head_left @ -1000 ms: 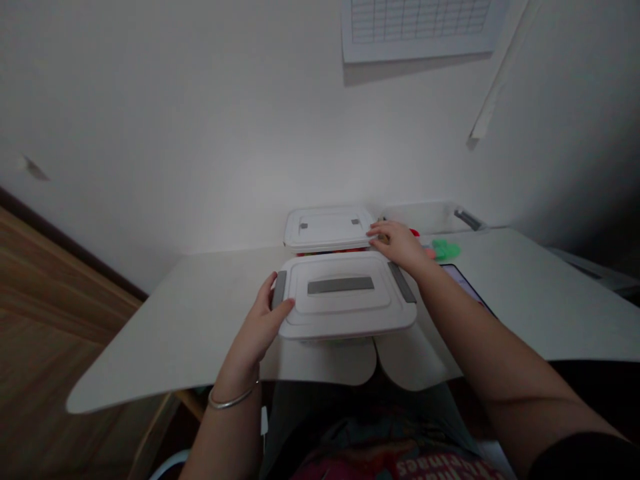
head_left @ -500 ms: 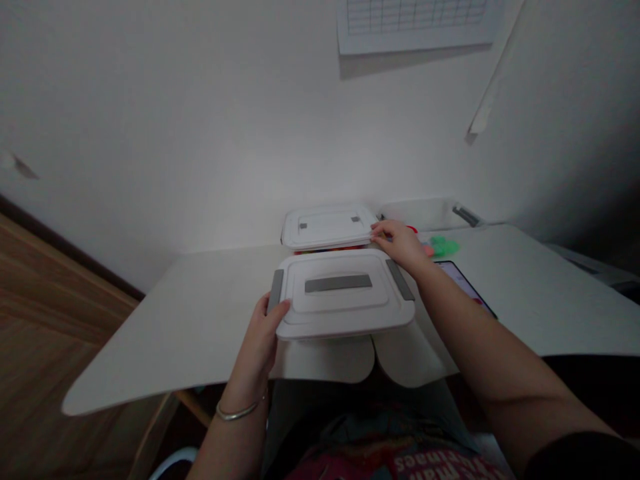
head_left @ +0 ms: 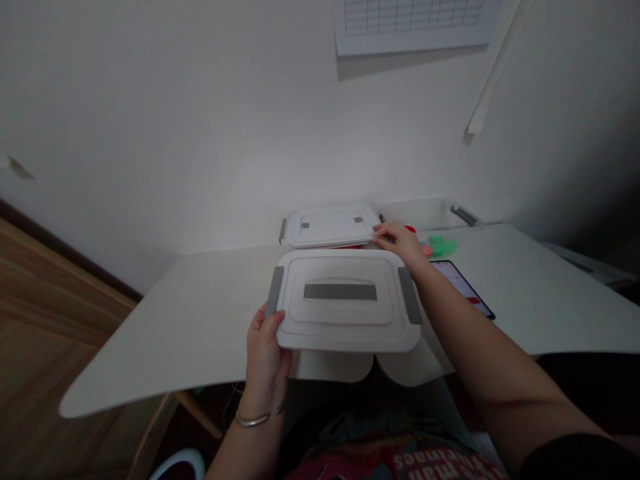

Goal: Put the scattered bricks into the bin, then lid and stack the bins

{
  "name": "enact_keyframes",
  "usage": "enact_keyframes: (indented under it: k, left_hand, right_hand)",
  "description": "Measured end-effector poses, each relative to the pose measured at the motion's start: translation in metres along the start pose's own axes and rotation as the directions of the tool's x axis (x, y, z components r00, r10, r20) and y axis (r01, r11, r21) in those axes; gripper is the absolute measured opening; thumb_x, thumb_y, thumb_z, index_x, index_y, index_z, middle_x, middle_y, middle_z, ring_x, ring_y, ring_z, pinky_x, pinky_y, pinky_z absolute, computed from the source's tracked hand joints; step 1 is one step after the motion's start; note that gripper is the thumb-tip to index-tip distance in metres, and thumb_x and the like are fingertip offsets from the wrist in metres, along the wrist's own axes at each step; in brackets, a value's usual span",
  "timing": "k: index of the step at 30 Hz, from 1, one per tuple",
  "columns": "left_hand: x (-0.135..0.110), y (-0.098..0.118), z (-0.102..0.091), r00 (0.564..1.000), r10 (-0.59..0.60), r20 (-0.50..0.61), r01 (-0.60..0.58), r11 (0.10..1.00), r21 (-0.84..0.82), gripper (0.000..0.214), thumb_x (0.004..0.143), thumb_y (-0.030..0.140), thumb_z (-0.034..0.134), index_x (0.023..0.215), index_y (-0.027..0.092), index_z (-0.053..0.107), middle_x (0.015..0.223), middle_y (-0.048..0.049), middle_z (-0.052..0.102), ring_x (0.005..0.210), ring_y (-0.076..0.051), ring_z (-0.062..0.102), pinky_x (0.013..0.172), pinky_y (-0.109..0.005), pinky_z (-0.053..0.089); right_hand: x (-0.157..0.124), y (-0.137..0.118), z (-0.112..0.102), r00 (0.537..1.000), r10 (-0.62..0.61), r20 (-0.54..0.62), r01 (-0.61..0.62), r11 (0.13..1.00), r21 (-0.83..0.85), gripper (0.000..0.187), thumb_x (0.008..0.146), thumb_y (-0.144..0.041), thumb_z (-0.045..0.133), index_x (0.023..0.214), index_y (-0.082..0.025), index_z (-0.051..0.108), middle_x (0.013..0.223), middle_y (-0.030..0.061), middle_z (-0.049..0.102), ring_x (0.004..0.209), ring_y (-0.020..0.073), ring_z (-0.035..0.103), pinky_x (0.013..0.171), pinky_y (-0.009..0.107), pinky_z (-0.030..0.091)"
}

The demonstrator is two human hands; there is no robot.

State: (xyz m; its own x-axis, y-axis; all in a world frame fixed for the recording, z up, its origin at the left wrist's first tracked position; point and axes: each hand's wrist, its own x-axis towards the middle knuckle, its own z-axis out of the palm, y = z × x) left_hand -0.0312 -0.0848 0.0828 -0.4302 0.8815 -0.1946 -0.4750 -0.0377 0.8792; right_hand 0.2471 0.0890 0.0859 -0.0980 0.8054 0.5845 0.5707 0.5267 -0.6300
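1. Out on the far left, a wooden surface [head_left: 50,313] runs up to the white desk [head_left: 150,333], and nothing stands on this stretch of desk.
2. Here's the left hand [head_left: 265,353], a metal bangle [head_left: 257,419] on its wrist. It's closed around the near box's front left corner, gripping that one spot.
3. The near box [head_left: 345,300] sits centre stage above the desk, with gray latches [head_left: 275,291] at both ends. Resting or slightly lifted? Impossible to tell. Its lid hides whatever is inside, and nobody can say from here whether the latches are fastened. That's the risk: with a single corner held, the box could tip, and a loose lid could let the contents spill.
4. Just behind it is the far box [head_left: 330,225], its lid on, with a thin band of colored contents [head_left: 350,247] showing below the rim. The two boxes are very close, so a careless shove could knock the far one back or skew its lid.
5. The right hand [head_left: 400,243] is open, its fingertips [head_left: 376,228] on the far box's front corner.
6. Further right, a green piece [head_left: 443,247] lies by a white bin [head_left: 420,213], and a dark tablet [head_left: 463,288] sits right beside the right forearm [head_left: 475,340], where a slip could catch it.
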Motion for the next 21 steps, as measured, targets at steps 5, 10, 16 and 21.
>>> enact_keyframes:
  k: [5,10,16,21]
  left_hand:
    - [-0.005,-0.001,0.000,1.000,-0.009,0.027,0.010,0.999,-0.040,0.040,0.050,0.021,0.072,0.089,0.014,0.066,0.072,0.0013,0.070,0.061,-0.012,0.061,0.061,-0.022,0.049]
    - [-0.005,0.009,-0.009,1.000,0.029,0.009,-0.030,1.000,0.011,0.038,0.053,0.022,0.070,0.089,0.015,0.066,0.071,0.0032,0.070,0.059,-0.012,0.061,0.058,-0.022,0.050]
    - [-0.002,0.032,-0.024,0.993,0.107,-0.053,-0.101,0.989,0.104,0.031,0.060,0.024,0.062,0.090,0.016,0.066,0.068,0.0044,0.067,0.059,-0.013,0.062,0.056,-0.022,0.051]
    - [0.006,0.037,-0.032,0.986,0.125,-0.110,-0.114,0.989,0.094,0.032,0.061,0.021,0.060,0.093,0.016,0.067,0.068,0.0039,0.068,0.059,-0.013,0.063,0.057,-0.021,0.054]
  right_hand:
    - [-0.006,-0.003,0.000,0.999,-0.037,-0.014,0.037,0.999,-0.016,0.005,0.073,-0.030,0.065,0.073,-0.025,0.067,0.104,0.0066,0.072,0.103,0.0250,0.064,0.095,0.044,0.048]
    - [-0.026,-0.012,-0.004,0.997,-0.009,-0.079,0.009,1.000,-0.002,0.012,0.080,-0.036,0.061,0.075,-0.026,0.067,0.109,0.0073,0.070,0.105,0.0262,0.063,0.098,0.048,0.045]
    - [-0.057,-0.012,-0.017,0.977,-0.051,-0.205,0.035,0.996,-0.081,0.011,0.082,-0.034,0.060,0.076,-0.026,0.065,0.107,0.0062,0.070,0.108,0.0258,0.061,0.099,0.049,0.044]
    - [-0.073,-0.005,-0.026,0.946,-0.041,-0.321,-0.003,0.991,-0.134,0.009,0.083,-0.032,0.060,0.079,-0.025,0.065,0.106,0.0073,0.069,0.106,0.0263,0.061,0.098,0.050,0.045]
